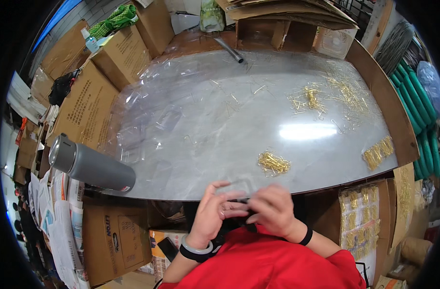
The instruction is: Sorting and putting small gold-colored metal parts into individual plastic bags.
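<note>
Both hands meet just over the table's front edge. My left hand (215, 210), with a pale bangle and a black band at the wrist, has its fingers bent toward the right. A faint clear plastic bag (242, 185) seems to stick out from its fingertips. My right hand (275, 208) is smeared by motion, its fingertips close against the left ones; what they hold is hidden. Just beyond lies a small heap of gold wire hooks (274, 163). More gold hooks (314, 98) are scattered at the far right, and a neat bundle of hooks (378, 153) lies near the right rim.
A grey bottle (92, 164) lies at the left front edge. Clear plastic bags (169, 118) cover the table's left side. A metal tube (228, 50) lies at the back. Cardboard boxes (87, 103) border the table. Filled packets (360, 216) stand below on the right.
</note>
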### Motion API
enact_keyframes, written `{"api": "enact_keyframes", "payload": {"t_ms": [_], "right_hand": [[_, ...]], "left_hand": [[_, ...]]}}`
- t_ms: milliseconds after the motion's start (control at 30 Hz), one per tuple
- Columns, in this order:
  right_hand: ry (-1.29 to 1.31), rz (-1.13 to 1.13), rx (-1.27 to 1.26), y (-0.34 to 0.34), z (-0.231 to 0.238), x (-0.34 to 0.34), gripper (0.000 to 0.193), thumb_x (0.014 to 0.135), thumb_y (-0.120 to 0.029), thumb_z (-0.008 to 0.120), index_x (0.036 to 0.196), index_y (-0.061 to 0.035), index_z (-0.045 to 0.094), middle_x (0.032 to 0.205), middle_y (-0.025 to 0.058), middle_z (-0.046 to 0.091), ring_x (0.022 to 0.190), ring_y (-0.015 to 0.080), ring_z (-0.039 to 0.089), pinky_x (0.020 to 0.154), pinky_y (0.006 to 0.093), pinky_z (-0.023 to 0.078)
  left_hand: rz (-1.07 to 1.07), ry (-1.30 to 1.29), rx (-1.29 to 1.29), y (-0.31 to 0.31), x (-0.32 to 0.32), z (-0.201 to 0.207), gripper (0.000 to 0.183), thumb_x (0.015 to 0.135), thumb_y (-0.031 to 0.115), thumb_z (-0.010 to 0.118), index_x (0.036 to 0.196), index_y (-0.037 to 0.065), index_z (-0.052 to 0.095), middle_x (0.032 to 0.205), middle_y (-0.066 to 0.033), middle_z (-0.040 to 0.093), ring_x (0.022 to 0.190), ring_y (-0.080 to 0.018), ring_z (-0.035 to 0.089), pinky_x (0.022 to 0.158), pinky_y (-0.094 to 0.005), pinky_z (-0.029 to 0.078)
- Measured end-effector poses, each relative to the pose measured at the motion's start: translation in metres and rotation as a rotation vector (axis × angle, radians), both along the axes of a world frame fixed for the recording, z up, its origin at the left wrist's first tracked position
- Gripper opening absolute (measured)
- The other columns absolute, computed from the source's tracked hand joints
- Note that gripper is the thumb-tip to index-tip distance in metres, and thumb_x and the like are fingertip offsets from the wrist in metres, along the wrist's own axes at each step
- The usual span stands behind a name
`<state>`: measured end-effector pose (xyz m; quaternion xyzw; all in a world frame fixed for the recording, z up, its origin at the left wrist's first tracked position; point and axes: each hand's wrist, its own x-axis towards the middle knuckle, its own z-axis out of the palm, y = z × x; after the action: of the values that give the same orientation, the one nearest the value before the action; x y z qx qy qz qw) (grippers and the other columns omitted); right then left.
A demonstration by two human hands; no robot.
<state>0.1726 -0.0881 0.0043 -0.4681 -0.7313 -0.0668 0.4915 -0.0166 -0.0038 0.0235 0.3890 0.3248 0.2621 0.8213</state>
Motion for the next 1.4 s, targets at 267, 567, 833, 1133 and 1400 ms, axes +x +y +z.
{"api": "enact_keyframes", "payload": {"t_ms": [267, 567, 833, 1133, 1400], "right_hand": [[-0.090, -0.577, -0.373, 0.023, -0.006, 0.027, 0.064, 0.087, -0.019, 0.074, 0.140, 0.0056, 0.047, 0.142, 0.0264, 0.048, 0.134, 0.0477, 0.044, 0.112, 0.0521, 0.038], [-0.136, -0.353, -0.454, 0.019, -0.015, 0.040, 0.045, 0.086, -0.007, 0.071, 0.128, 0.0015, 0.057, 0.130, 0.0170, 0.059, 0.128, 0.0385, 0.053, 0.111, 0.0495, 0.041], [-0.092, -0.085, -0.430, 0.016, -0.008, 0.012, 0.045, 0.078, -0.004, 0.075, 0.120, 0.0003, 0.061, 0.120, 0.0159, 0.061, 0.121, 0.0384, 0.057, 0.105, 0.0478, 0.047], [0.004, 0.348, -0.508, -0.012, -0.014, -0.024, 0.038, 0.083, -0.002, 0.072, 0.120, -0.0018, 0.063, 0.117, 0.0147, 0.064, 0.123, 0.0390, 0.057, 0.109, 0.0525, 0.044], [0.100, 0.113, -0.317, 0.028, 0.006, -0.007, 0.033, 0.086, -0.001, 0.071, 0.118, -0.0037, 0.064, 0.113, 0.0142, 0.064, 0.117, 0.0393, 0.059, 0.105, 0.0506, 0.046]], "left_hand": [[0.295, -0.166, 0.026, 0.002, 0.026, -0.001, 0.036, 0.112, 0.027, 0.033, 0.143, 0.009, 0.029, 0.137, -0.0280, 0.049, 0.123, -0.0425, 0.058, 0.105, -0.0505, 0.050], [-0.144, 0.030, -0.249, -0.034, -0.035, -0.025, 0.039, 0.112, 0.030, 0.031, 0.144, 0.007, 0.032, 0.132, -0.0274, 0.056, 0.121, -0.0407, 0.061, 0.104, -0.0512, 0.050], [0.058, -0.153, -0.345, -0.040, -0.020, -0.064, 0.049, 0.112, 0.038, 0.023, 0.146, 0.004, 0.035, 0.132, -0.0277, 0.057, 0.127, -0.0408, 0.056, 0.111, -0.0536, 0.044], [-0.029, -0.051, -0.274, -0.047, -0.031, -0.035, 0.041, 0.113, 0.035, 0.025, 0.139, 0.007, 0.038, 0.133, -0.0128, 0.053, 0.118, -0.0256, 0.062, 0.097, -0.0474, 0.057], [0.093, 0.000, 0.202, -0.006, 0.017, -0.010, 0.041, 0.112, 0.036, 0.033, 0.134, 0.004, 0.043, 0.121, -0.0159, 0.059, 0.097, -0.0202, 0.069, 0.073, -0.0337, 0.061]]}}
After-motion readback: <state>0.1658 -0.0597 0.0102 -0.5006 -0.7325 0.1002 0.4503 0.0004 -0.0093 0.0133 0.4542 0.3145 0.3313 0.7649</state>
